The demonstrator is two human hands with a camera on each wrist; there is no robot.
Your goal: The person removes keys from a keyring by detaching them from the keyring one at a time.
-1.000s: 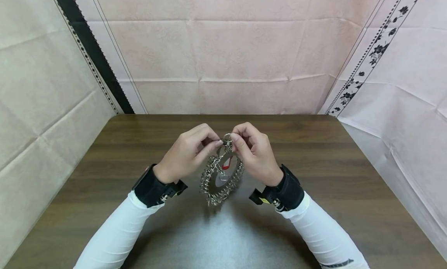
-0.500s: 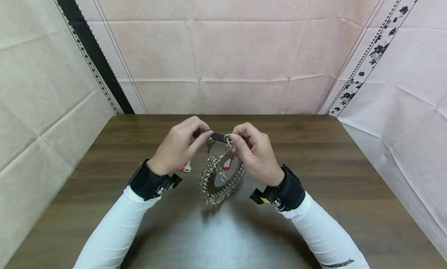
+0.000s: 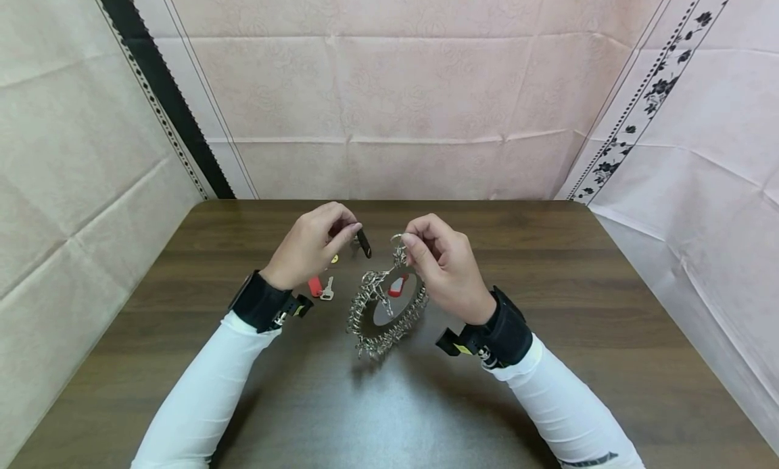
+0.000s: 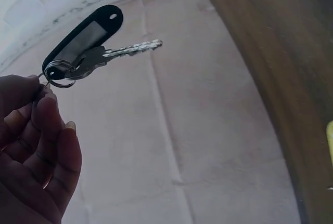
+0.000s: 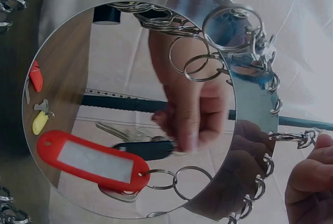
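Observation:
My right hand [image 3: 444, 266] pinches the top of a short chain, from which hangs a shiny flat metal key ring holder [image 3: 359, 320] with a large round opening. Small split rings [image 5: 260, 185] line its outer edge. A red key tag [image 5: 93, 159] hangs from it on rings, across the opening. To the left, my left hand [image 3: 310, 246] pinches the small ring of a black key tag [image 4: 83, 39]. A silver key [image 4: 132, 50] is on that same ring. In the right wrist view, the left hand and black tag show through the opening.
Another red key tag [image 3: 314, 286] and a silver key [image 3: 327, 290] lie on the brown wooden table [image 3: 578, 273] below the left hand. Close by is a yellow key tag [image 5: 39, 122]. Pale cloth [image 3: 420, 90] hangs behind the table and along both sides.
My left hand has drawn the black key tag leftward, off the chain top. The tag now hangs apart from the holder, and the loose keys have come into view. My right hand has stayed put.

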